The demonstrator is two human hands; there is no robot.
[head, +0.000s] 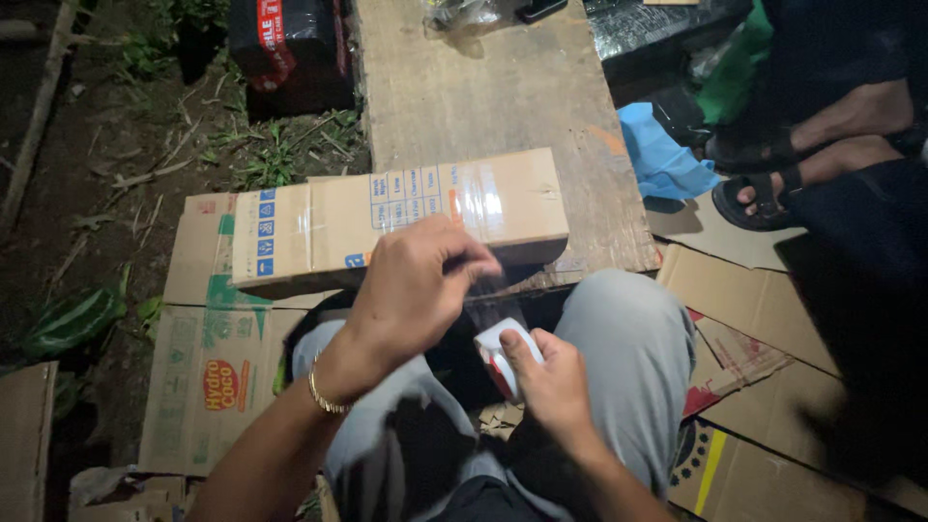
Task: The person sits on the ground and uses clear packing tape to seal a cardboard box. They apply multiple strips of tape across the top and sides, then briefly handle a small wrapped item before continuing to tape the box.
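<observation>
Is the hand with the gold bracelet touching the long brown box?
Cannot tell. In the head view the left hand overlaps the long brown cardboard box's near edge, its motion-blurred fingers hiding any contact.

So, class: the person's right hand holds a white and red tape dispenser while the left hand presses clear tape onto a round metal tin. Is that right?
Not quite. The head view shows the left hand pressing tape onto a long cardboard box, not a tin. The right hand does hold the white and red tape dispenser.

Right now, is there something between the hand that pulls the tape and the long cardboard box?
Nothing visible. The left hand pinches the clear tape right at the near edge of the cardboard box. The right hand holds the tape dispenser lower down, clear of the box.
</observation>
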